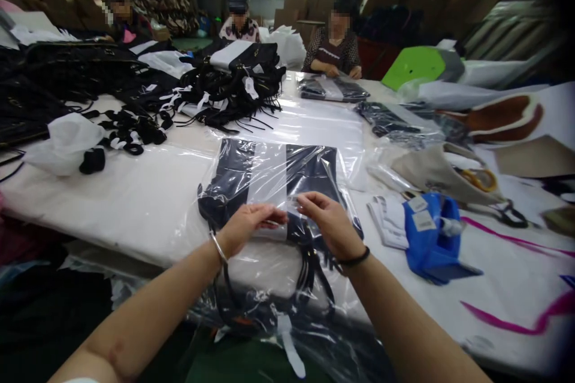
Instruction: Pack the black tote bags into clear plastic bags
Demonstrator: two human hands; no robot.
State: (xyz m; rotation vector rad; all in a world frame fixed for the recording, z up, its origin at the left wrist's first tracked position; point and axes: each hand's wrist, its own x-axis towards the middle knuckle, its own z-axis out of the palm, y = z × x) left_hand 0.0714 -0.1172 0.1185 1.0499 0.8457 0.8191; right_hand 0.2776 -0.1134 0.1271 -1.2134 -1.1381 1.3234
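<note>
In front of me on the table edge lies a black handbag (312, 170) inside a clear plastic bag (265, 263). A pale grey band (268, 176) runs across the handbag's middle. Its dark straps and a white tag (290, 344) hang over the edge within the plastic. Above the band, my left hand (251, 221) has its fingers together, pointing right; anything between them is hidden. Facing it, my right hand (326, 218) pinches a small pale strip (293, 199), too small to name, at the fingertips. Both hands are close together just over the plastic.
Black bags (242, 72) with straps and tags are piled at back left. Wrapped bags (332, 88) lie farther back. To my right are a blue tape dispenser (431, 233), white labels (389, 221) and scissors (480, 179) on a beige pouch. Three people sit across the table.
</note>
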